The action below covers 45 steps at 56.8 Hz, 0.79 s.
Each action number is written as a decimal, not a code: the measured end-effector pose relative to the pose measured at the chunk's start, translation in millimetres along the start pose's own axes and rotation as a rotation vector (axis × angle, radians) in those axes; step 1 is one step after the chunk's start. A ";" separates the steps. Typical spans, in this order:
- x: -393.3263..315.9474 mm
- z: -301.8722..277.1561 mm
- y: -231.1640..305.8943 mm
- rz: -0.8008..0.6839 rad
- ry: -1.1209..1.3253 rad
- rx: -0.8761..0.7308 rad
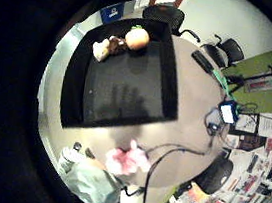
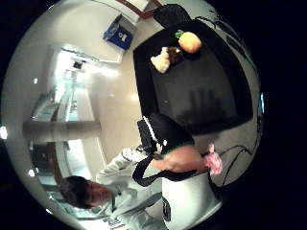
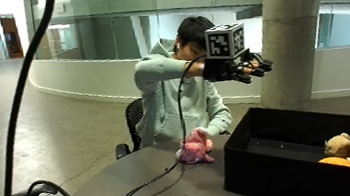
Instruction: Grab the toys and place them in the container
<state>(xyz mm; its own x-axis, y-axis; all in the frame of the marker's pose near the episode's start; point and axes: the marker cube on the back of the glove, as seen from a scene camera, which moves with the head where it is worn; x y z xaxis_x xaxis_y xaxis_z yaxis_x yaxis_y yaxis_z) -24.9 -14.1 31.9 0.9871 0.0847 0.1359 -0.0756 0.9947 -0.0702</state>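
Bear [image 3: 339,146] in container [image 3: 285,175]; bunny [image 3: 195,148] beside.

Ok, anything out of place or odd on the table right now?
Nothing spilled or damaged. One pink plush toy lies on the grey round table, outside the black box container, which already holds an orange plush and a brown one.

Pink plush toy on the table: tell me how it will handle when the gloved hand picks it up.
The pink plush toy looks fuzzy and stuffed, so it will probably squash under the fingers rather than slip. It seems light for its bulk. It sits upright on the table with a lumpy shape, so a push would likely tip or slide it, not roll it.
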 end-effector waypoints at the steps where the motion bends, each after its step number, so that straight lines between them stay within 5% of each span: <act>1: -5.8 2.8 11.0 0.000 0.012 -0.018; 20: 16.2 45.4 153.4 -0.139 0.090 0.012; 37: 30.2 71.0 166.1 -0.238 0.162 0.270; 45: 25.5 78.1 164.2 -0.236 0.163 0.259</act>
<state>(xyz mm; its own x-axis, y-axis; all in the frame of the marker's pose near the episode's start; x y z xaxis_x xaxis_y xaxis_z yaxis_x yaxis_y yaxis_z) -23.1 155.9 101.1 0.9896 -0.1378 -0.0419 0.1435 0.9695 0.1989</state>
